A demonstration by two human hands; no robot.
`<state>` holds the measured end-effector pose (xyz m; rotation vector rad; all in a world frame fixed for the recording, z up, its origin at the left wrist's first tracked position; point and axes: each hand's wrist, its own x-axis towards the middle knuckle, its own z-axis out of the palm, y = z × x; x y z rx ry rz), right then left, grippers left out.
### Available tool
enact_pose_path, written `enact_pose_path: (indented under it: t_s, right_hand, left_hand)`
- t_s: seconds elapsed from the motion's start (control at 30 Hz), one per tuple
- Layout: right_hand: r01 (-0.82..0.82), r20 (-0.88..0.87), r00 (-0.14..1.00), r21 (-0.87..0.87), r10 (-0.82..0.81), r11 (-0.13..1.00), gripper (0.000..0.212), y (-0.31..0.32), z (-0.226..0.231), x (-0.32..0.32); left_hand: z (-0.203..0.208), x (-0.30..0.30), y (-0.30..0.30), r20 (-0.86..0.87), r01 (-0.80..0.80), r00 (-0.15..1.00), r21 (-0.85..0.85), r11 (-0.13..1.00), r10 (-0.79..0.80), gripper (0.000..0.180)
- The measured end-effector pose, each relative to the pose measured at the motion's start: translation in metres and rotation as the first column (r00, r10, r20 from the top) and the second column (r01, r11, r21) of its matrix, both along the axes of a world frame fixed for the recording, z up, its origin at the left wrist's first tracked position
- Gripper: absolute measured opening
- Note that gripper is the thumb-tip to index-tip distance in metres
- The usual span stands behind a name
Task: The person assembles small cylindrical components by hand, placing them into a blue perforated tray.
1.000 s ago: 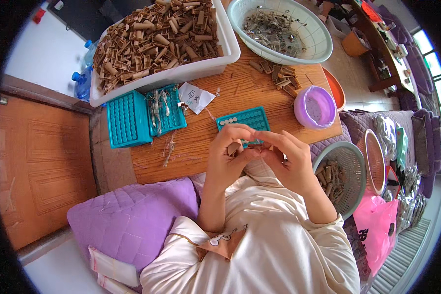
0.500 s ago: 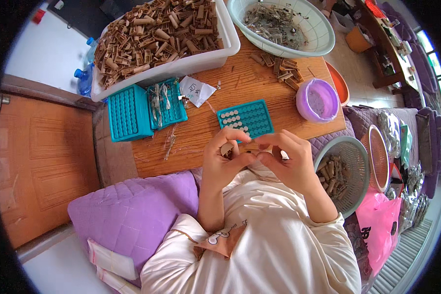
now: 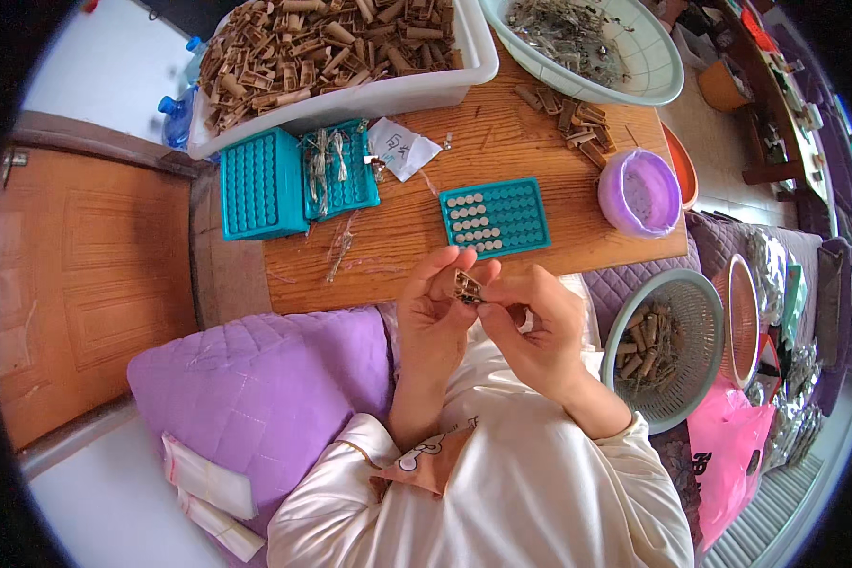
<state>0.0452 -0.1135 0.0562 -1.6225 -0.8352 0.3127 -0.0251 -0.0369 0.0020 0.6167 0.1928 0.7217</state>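
In front of my chest, my left hand [image 3: 430, 317] grips a small brown plastic casing [image 3: 466, 286] between thumb and fingers. Its open side shows, with dark and shiny bits inside. My right hand [image 3: 540, 331] is closed in a pinch against the casing's lower right edge; whatever its fingertips hold is too small to make out. Just beyond the hands lies a teal tray [image 3: 521, 216] with round pockets. White discs [image 3: 464, 213] fill the pockets on its left side.
A white tub [image 3: 350, 106] heaped with brown casings stands at the back left. Stacked teal trays [image 3: 256, 189], thin wires [image 3: 327, 166] and a white paper packet [image 3: 402, 150] lie before it. Rightward are a pale green basin [image 3: 672, 80], a purple bowl [image 3: 658, 222] and a grey-green basket [image 3: 701, 322].
The casing has turned so its open side shows, and my left hand now holds it higher. My right hand has moved slightly left and its fingertips meet the casing. The view has shifted a little.
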Motion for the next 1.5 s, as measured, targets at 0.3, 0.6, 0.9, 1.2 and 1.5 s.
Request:
enact_pose_path:
  t_s: [0.3, 0.6, 0.9, 1.2, 1.5]
  right_hand:
    - [0.018, -0.052, 0.999, 0.006, -0.017, 1.000, 0.012, 0.000, -0.010, 0.000]
    - [-0.109, 0.211, 0.966, -0.206, 0.152, 0.973, 0.016, -0.001, -0.013, 0.013]
    - [0.029, -0.445, 0.895, 0.005, -0.024, 1.000, 0.025, -0.005, -0.044, 0.000]
    - [0.012, -0.115, 0.993, -0.182, -0.034, 0.983, 0.027, -0.002, -0.043, 0.008]
    - [0.002, -0.202, 0.979, 0.031, 0.005, 1.000, 0.036, 0.016, -0.036, 0.017]
  left_hand:
    - [-0.019, -0.004, 0.010, 0.036, 0.117, 0.992, 0.078, 0.990, -0.120, 0.052]
    - [-0.018, 0.003, 0.012, -0.107, 0.142, 0.982, -0.101, 0.985, -0.152, 0.042]
    - [-0.019, 0.008, 0.014, -0.252, 0.120, 0.964, 0.150, 0.981, -0.079, 0.038]
    - [-0.021, 0.013, 0.014, 0.041, 0.215, 0.975, -0.385, 0.897, -0.217, 0.032]
    - [-0.019, 0.015, 0.007, -0.063, 0.045, 0.997, -0.147, 0.988, -0.054, 0.033]
